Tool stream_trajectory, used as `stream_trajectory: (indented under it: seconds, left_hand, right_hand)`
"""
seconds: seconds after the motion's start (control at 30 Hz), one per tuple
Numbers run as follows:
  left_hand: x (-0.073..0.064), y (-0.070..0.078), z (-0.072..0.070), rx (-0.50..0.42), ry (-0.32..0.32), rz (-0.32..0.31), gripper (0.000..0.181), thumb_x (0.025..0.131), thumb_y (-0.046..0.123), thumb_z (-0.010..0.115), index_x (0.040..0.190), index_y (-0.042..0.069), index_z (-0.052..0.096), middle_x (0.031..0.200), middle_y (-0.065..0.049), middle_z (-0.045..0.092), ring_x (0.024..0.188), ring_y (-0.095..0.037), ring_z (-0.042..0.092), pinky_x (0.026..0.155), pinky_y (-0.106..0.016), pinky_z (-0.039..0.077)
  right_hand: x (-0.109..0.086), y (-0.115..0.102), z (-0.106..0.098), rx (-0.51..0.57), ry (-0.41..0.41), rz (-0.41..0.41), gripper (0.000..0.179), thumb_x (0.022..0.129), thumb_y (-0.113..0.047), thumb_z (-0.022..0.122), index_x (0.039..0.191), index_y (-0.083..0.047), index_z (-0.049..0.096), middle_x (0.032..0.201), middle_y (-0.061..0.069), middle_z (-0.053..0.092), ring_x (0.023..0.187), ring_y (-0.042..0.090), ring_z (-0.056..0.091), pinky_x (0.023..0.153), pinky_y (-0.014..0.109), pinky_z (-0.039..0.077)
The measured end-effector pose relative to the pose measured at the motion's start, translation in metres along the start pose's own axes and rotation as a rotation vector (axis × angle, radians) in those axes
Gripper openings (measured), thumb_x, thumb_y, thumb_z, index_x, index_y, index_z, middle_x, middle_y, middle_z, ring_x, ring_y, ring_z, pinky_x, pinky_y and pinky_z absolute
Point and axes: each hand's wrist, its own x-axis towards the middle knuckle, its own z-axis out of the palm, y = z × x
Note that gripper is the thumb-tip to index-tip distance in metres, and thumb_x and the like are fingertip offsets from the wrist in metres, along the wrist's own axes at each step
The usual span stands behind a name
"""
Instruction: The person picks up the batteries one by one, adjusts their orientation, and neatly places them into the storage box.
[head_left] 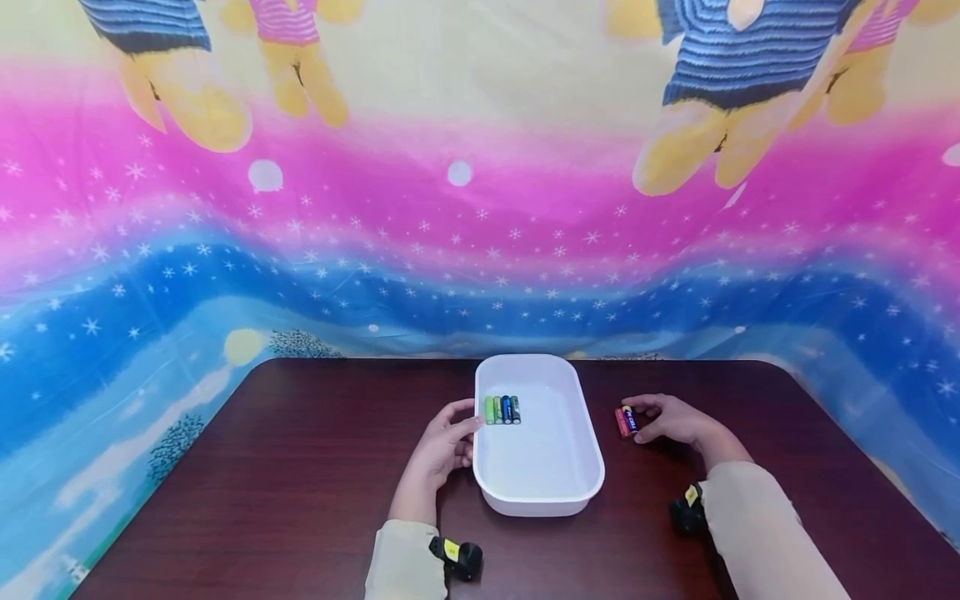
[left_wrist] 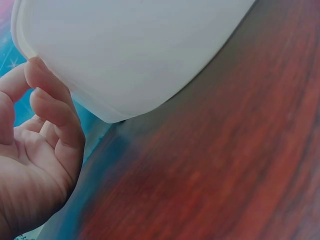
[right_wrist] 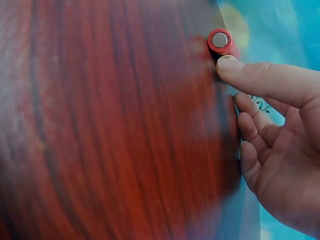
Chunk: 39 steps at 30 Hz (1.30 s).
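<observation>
A white plastic tray (head_left: 538, 504) stands on the table, with my left hand (head_left: 442, 442) at its left side. The left thumb lies at the rim and other fingers are outside the wall; in the left wrist view, curled fingertips (left_wrist: 42, 75) meet the tray's edge. Several green, blue and dark batteries (head_left: 502, 410) lie side by side inside the tray. To the right of it, my right hand (head_left: 671, 419) pinches a blue-and-red battery (head_left: 631, 418) by its ends, between thumb and forefinger. A red battery (head_left: 621, 423) lies alongside; its flat metal end shows in the right wrist view.
The dark reddish-brown wooden table (head_left: 322, 467) extends on both sides of the tray. A printed cloth (head_left: 420, 250) with snowflakes hangs behind its far edge. Black cameras (head_left: 467, 560) are strapped at both sleeve cuffs.
</observation>
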Motion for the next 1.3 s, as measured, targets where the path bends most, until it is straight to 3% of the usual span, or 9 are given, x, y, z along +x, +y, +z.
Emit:
stream_trajectory:
  seconds: [0.6, 0.87, 1.1, 1.23, 1.3]
  left_hand:
    - [-0.003, 0.002, 0.002, -0.003, 0.003, -0.001, 0.051, 0.087, 0.019, 0.063, 0.132, 0.008, 0.043, 0.067, -0.002, 0.052, 0.047, -0.009, 0.044, 0.042, -0.02, 0.038]
    - [-0.003, 0.001, 0.003, 0.006, 0.005, -0.003, 0.05, 0.088, 0.018, 0.062, 0.132, 0.007, 0.043, 0.066, -0.002, 0.052, 0.046, -0.01, 0.044, 0.043, -0.02, 0.038]
    - [-0.003, 0.001, 0.002, 0.003, 0.007, -0.002, 0.049, 0.087, 0.017, 0.061, 0.132, 0.008, 0.043, 0.067, -0.002, 0.051, 0.046, -0.009, 0.044, 0.042, -0.02, 0.038]
    - [-0.002, 0.001, 0.002, 0.003, 0.012, 0.0, 0.05, 0.087, 0.018, 0.062, 0.132, 0.009, 0.043, 0.067, -0.002, 0.051, 0.046, -0.009, 0.044, 0.042, -0.02, 0.038]
    - [-0.002, 0.002, 0.002, 0.003, 0.012, 0.0, 0.05, 0.087, 0.018, 0.062, 0.132, 0.009, 0.043, 0.067, -0.002, 0.05, 0.046, -0.009, 0.044, 0.042, -0.02, 0.038]
  right_hand:
    - [0.0, -0.002, 0.001, 0.029, 0.017, 0.01, 0.062, 0.07, 0.0, 0.074, 0.127, 0.005, 0.049, 0.115, 0.022, 0.047, 0.099, 0.034, 0.044, 0.077, 0.039, 0.048]
    - [0.001, 0.003, 0.0, 0.081, 0.067, -0.003, 0.064, 0.072, -0.003, 0.073, 0.13, 0.005, 0.046, 0.113, 0.022, 0.049, 0.098, 0.032, 0.047, 0.077, 0.037, 0.049]
    - [0.0, -0.003, -0.005, 0.283, 0.136, -0.065, 0.068, 0.081, -0.006, 0.068, 0.138, 0.007, 0.033, 0.12, 0.027, 0.046, 0.1, 0.025, 0.049, 0.077, 0.033, 0.048]
    - [0.002, -0.01, -0.005, 0.46, 0.124, -0.141, 0.069, 0.084, 0.0, 0.063, 0.14, 0.009, 0.024, 0.13, 0.032, 0.036, 0.1, 0.016, 0.055, 0.081, 0.028, 0.049]
    - [0.003, -0.015, -0.005, 0.541, 0.111, -0.172, 0.07, 0.085, 0.004, 0.06, 0.141, 0.011, 0.019, 0.129, 0.03, 0.037, 0.098, 0.013, 0.059, 0.081, 0.026, 0.049]
